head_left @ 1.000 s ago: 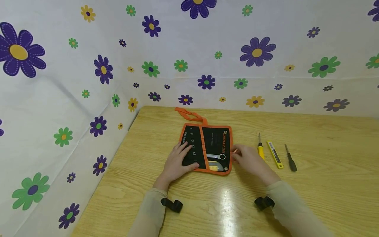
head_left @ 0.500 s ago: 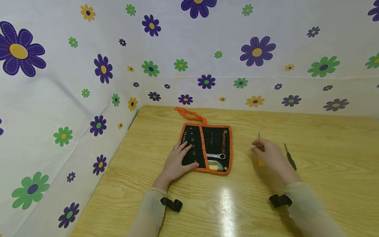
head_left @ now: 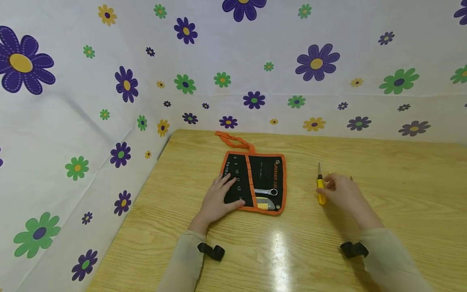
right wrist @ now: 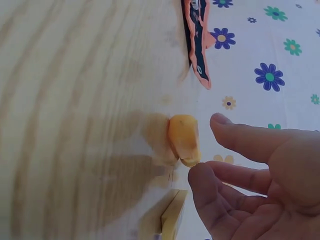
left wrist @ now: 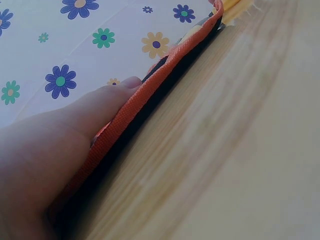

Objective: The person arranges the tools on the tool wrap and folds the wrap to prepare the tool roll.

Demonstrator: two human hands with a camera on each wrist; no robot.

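Note:
My left hand (head_left: 219, 194) lies spread over the left part of a black tool pouch (head_left: 262, 174) with orange edging. In the left wrist view, its thumb (left wrist: 110, 102) lies along the orange edge. My right hand (head_left: 344, 194) is over the tools at the right, thumb and fingers parted. Beside its thumb lies a yellow-handled screwdriver (head_left: 321, 192); in the right wrist view the handle (right wrist: 183, 135) shows just off the fingertips. A thin yellow utility knife (right wrist: 172, 220) lies alongside, mostly covered by the hand in the head view.
Inside the pouch sit a combination wrench (head_left: 270, 192) and a yellow-grey utility knife (head_left: 265, 203). An orange strap (head_left: 233, 141) trails from its back edge. Flower-patterned cloth (head_left: 204, 52) rises behind the wooden table (head_left: 408, 211) and at its left.
My right hand has moved right from the pouch's edge, past the yellow screwdriver, and now covers the thin knife and most of the dark screwdriver. My left hand has stayed on the pouch.

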